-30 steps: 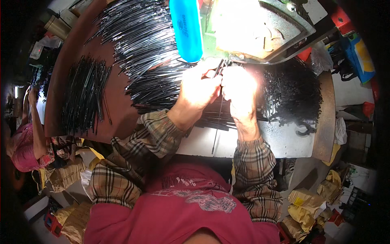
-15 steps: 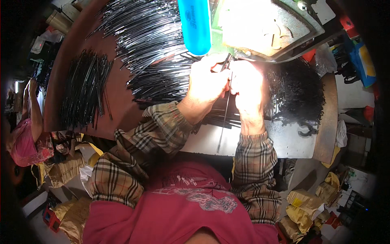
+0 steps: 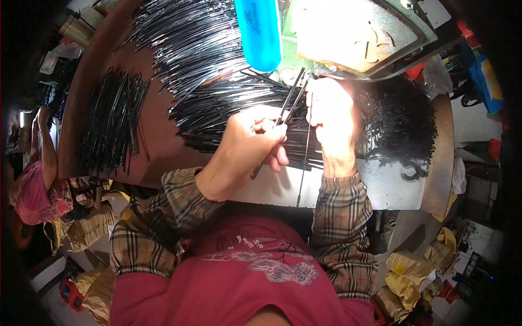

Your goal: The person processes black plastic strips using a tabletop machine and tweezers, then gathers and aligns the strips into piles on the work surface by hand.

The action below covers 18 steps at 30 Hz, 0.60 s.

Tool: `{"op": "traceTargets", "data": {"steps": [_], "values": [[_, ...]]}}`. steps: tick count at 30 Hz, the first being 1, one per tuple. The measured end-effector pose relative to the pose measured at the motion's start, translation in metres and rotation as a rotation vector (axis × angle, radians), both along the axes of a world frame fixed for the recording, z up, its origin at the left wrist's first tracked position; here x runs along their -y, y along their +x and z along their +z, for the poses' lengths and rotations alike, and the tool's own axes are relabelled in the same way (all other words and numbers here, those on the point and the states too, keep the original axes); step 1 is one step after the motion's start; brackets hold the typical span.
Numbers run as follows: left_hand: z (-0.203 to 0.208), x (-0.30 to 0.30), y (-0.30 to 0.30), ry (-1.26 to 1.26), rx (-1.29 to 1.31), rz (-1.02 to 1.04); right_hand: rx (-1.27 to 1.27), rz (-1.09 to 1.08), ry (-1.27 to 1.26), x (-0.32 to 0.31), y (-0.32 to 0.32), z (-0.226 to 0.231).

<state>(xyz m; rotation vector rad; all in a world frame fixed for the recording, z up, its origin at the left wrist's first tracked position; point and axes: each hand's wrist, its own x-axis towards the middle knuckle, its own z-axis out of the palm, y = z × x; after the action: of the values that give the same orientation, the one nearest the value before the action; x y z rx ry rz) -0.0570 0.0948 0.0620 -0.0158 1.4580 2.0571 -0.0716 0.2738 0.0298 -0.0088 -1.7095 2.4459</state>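
Black, glossy metal rods (image 3: 217, 60) are lying in a broad heap across the far half of the brown workbench (image 3: 157, 146), fanning from its far left toward the middle. A smaller separate bundle of rods (image 3: 111, 125) is resting near the left edge.

Your left hand (image 3: 247, 144) is closing around a couple of thin rods (image 3: 291, 98), pinching them between thumb and fingers and tilting their tips up toward the lamp-lit machine (image 3: 353, 32) at the far right. Your right hand (image 3: 331, 122) is gripping a single thin rod (image 3: 304, 155) that is hanging straight down past the near edge; the glare is washing out its fingers, so the exact pinch is hard to read. The two hands are working close together, almost touching.

A blue cylinder (image 3: 258, 30) is hanging over the far edge, just above the raised tips. A dark tangle of curled pieces (image 3: 399, 122) is sitting at the right end.

To handle these well, you are best keeping the rods pinched low and parallel, since they look slippery and springy, and keeping their tips clear of the blue cylinder. The pale plate (image 3: 272, 187) along the near edge is giving you the only open room; the left, far and right sides are crowded.
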Motion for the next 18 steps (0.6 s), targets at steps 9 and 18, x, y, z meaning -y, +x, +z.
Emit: {"op": "traceTargets", "data": {"steps": [9,18], "values": [[-0.004,0.012,0.007,-0.043,0.018,-0.064,-0.021,0.010,0.042,-0.001,0.000,-0.001],[-0.006,0.016,0.004,0.012,-0.015,-0.057,-0.031,0.038,-0.024,-0.002,-0.001,0.000]]}}
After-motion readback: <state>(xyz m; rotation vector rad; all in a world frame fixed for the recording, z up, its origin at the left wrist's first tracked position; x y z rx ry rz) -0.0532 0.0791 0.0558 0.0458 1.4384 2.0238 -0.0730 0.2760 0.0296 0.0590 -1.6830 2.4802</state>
